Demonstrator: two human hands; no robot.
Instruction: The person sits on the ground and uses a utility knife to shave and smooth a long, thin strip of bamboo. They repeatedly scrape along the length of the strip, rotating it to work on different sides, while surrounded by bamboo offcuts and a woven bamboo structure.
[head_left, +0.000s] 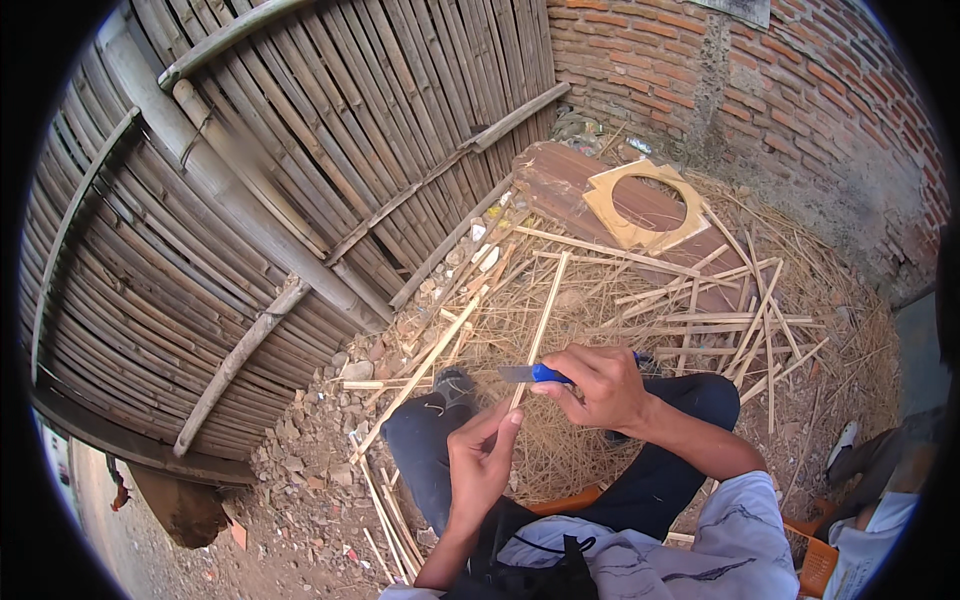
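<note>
My right hand grips a knife with a blue handle, its short blade pointing left. My left hand pinches the near end of a long thin bamboo strip that runs up and away from me. The blade rests against this strip just above my left fingers. Both hands are over my knees, which are in dark trousers.
A bamboo slat fence fills the left. A brick wall stands at the back right. Several cut bamboo strips lie over straw and shavings. A wooden board with a round hole lies on a plank. Rubble covers the ground at left.
</note>
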